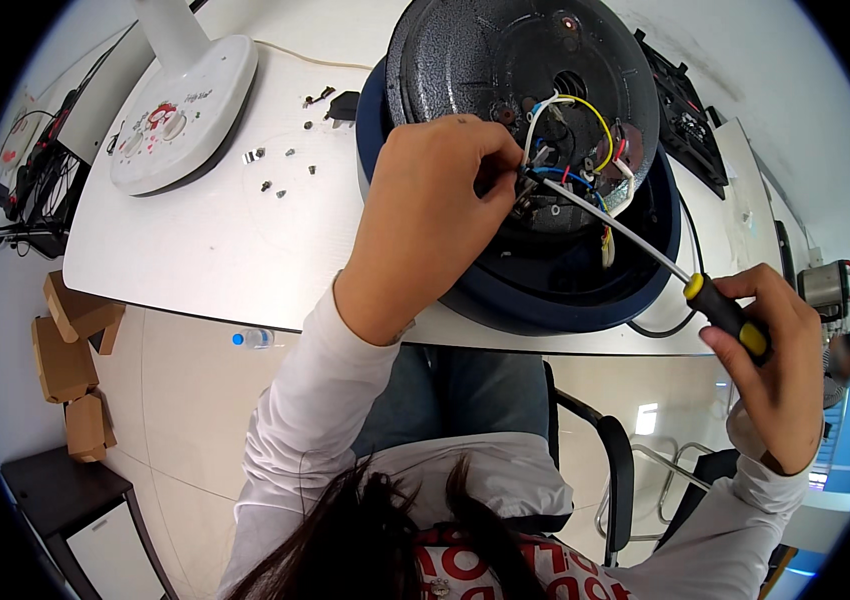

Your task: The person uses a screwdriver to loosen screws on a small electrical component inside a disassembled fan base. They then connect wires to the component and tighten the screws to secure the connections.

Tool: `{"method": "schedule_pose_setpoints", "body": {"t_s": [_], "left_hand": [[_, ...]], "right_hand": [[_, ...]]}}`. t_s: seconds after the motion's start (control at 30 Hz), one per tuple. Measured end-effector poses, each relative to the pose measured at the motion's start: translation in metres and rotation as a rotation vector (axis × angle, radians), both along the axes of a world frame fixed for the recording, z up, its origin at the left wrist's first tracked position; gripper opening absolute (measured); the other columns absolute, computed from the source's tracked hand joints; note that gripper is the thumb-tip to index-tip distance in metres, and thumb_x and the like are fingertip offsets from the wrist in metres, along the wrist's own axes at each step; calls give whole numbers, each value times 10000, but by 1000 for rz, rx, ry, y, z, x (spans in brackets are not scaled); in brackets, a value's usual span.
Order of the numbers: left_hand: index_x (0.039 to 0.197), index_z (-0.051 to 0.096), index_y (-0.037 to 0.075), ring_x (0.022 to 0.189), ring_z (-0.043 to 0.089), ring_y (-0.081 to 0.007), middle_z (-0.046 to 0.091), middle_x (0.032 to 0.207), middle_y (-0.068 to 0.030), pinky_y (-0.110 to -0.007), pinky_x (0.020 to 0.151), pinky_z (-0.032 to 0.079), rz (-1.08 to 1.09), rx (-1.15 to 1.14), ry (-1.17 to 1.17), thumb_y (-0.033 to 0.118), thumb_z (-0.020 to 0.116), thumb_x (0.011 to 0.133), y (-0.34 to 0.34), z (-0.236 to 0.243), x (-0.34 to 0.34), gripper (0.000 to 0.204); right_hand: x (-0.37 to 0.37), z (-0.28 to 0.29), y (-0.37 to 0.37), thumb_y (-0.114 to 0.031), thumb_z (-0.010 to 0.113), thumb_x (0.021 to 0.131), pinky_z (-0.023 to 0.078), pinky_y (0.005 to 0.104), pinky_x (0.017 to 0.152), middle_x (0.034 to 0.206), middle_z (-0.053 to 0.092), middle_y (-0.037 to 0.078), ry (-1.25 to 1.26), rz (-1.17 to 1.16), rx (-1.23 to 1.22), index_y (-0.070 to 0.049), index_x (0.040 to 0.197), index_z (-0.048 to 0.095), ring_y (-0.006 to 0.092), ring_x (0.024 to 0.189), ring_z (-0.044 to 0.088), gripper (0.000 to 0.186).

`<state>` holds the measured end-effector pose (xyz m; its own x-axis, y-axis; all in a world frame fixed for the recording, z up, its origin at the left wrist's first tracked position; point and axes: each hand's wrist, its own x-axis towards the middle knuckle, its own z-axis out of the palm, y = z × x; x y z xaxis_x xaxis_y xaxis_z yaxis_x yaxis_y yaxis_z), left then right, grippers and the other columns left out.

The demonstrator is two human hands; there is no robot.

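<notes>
My right hand point(780, 360) grips a screwdriver point(730, 318) by its black and yellow handle. Its long metal shaft slants up and left, with the tip beside my left fingertips. My left hand point(435, 205) is pinched closed at the wiring; what lies between the fingers is hidden. Both work at a speckled black round metal part point(475, 60) of an opened appliance, tilted up in a dark blue round housing point(585, 318). Yellow, white, blue and red wires point(600, 125) with metal connectors run across its underside.
Several small screws point(282, 193) and a black plastic piece point(343, 106) lie on the white table point(205, 255). A white appliance base point(180, 125) stands at the left, and an open black tool case point(690, 110) at the far right. A bottle point(257, 339) and cardboard boxes point(65, 360) are on the floor.
</notes>
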<state>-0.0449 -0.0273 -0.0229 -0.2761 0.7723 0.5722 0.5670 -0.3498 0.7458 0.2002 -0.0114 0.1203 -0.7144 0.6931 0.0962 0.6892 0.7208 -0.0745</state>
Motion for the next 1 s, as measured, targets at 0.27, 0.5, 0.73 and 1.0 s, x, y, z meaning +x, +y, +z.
{"method": "schedule_pose_setpoints", "body": {"t_s": [0.27,0.5,0.73,1.0], "left_hand": [[898,679,-33,751,707,-164,696,796,-96,-241,712,552,17,0,-9,-50,673,782,-1,-2,-1,117],[902,679,-30,750,705,-159,695,793,-94,-239,710,550,7,-1,-16,-49,672,782,-1,0,-1,122],[902,680,-31,749,704,-161,695,795,-97,-240,712,548,-11,-9,-31,-48,671,782,1,0,1,121],[910,683,-32,752,702,-163,693,797,-107,-245,718,548,-7,-35,-20,-50,664,782,-1,1,0,130]], "right_hand": [[-4,-1,-1,-232,727,801,466,324,580,864,564,137,-47,21,15,-8,1090,549,290,668,622,408],[-1,3,0,-89,733,762,464,330,615,862,574,152,-67,46,136,13,990,599,306,708,616,283],[-6,7,-8,-144,731,769,472,320,617,922,559,155,-46,60,94,19,1004,585,284,713,609,321],[7,10,-3,-58,752,716,457,316,594,936,540,156,-40,-39,-40,12,1021,576,265,744,606,359]]}}
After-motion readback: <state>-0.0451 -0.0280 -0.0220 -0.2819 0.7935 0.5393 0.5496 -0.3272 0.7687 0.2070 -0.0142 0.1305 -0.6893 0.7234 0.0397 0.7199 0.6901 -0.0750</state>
